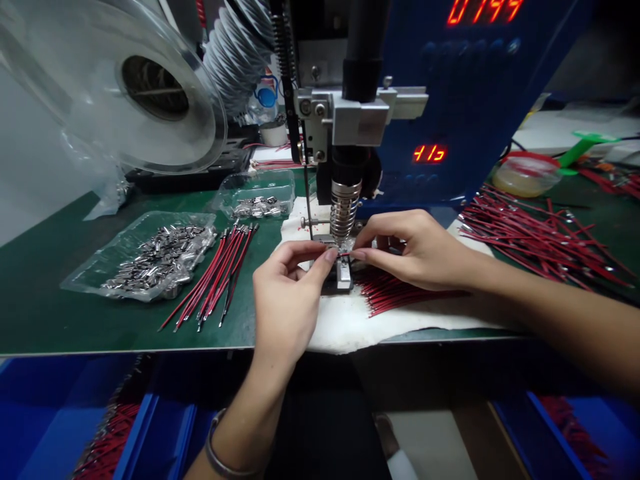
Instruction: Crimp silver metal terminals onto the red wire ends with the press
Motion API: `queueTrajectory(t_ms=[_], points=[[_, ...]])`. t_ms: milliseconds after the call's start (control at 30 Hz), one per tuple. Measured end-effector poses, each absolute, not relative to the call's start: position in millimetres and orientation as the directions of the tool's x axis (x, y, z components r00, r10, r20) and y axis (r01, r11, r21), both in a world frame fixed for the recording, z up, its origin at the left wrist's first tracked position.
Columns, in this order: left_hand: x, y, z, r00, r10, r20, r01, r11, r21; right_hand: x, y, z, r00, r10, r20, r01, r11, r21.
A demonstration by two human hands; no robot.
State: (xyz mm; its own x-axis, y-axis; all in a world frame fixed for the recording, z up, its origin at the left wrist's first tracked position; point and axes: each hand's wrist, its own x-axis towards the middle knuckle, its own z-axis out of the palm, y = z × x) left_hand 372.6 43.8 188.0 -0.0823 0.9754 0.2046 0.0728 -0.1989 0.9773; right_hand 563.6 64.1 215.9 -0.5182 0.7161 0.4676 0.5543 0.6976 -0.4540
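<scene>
Both hands meet at the small metal fixture under the spring-wrapped tip of a blue machine. My left hand pinches something too small to make out, thumb and forefinger together at the fixture's left side. From the right, my right hand pinches a thin red wire between thumb and forefinger. Beneath my right hand lies a row of red wires on a white cloth.
A clear tray of metal parts and a bundle of red and black wires lie left. Behind them is a smaller tray. A wire pile lies right. Blue bins sit below the table edge.
</scene>
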Motion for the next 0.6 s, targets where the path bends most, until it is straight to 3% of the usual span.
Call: queueTrajectory(t_ms=[200, 600], points=[[375.0, 43.4, 192.8, -0.105, 0.986, 0.133, 0.030, -0.131, 0.991, 564.6, 63.3, 214.2, -0.521, 0.714, 0.467, 0.549, 0.700, -0.458], [374.2, 41.0, 193.3, -0.106, 0.986, 0.131, 0.073, -0.124, 0.990, 564.2, 63.0, 214.3, -0.526, 0.694, 0.492, 0.541, 0.719, -0.436]])
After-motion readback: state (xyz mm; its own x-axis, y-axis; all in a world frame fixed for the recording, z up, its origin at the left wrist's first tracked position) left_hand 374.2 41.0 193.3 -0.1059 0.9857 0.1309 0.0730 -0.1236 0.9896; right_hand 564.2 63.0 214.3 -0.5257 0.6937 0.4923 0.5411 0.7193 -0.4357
